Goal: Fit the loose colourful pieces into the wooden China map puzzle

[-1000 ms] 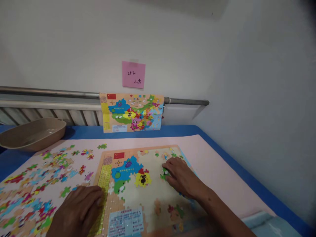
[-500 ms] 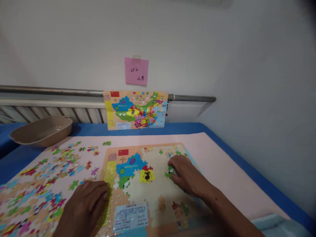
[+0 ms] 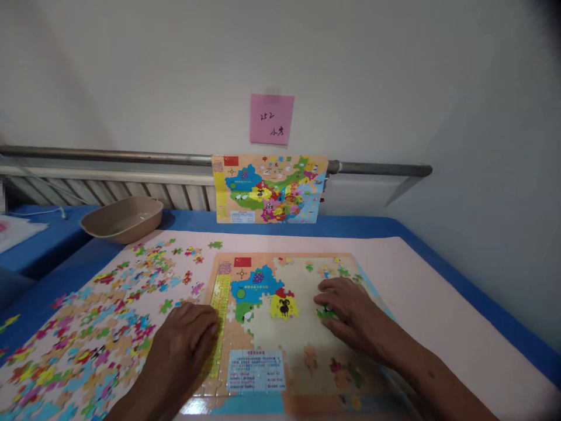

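Green puzzle piece [image 3: 325,314] lies flat under right hand [image 3: 348,307] fingers.

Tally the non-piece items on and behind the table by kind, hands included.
Hands: 2 (left hand, right hand)
Puzzle board: 1
Reference map picture: 1
Pink sticky note: 1
Beige tray: 1
Total: 6

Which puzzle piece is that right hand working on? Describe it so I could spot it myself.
Start at the puzzle board on the pink mat. On its bare cream middle lies the right hand; the green piece peeks from under its fingertips. It lies alone, right of the yellow goat patch.
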Motion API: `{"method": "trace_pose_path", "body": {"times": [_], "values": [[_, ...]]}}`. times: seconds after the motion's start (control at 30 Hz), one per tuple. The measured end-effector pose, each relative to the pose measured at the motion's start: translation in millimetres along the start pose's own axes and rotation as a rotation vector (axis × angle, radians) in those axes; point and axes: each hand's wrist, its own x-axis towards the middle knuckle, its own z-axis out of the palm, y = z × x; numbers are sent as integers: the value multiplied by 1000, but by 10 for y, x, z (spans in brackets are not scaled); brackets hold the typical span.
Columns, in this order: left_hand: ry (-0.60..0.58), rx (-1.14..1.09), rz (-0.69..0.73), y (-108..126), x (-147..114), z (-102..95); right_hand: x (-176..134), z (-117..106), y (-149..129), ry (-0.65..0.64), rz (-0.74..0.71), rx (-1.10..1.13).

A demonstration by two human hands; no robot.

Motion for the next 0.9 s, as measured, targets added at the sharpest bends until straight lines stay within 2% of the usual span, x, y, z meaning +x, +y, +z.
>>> {"method": "trace_pose_path", "body": {"times": [0.13,0.47,0.7,0.9], "values": [[-12,1,1,-14,-18,20,8,-14,-68,-29,11,19],[60,75,96,-81,-42,43,32,-190,-222,-75,83,69],[53,109,102,-141,-81,91,21,-44,-209,-63,60,44],[50,104,82,-154,-87,90,26,4,-236,-56,97,38]]}}
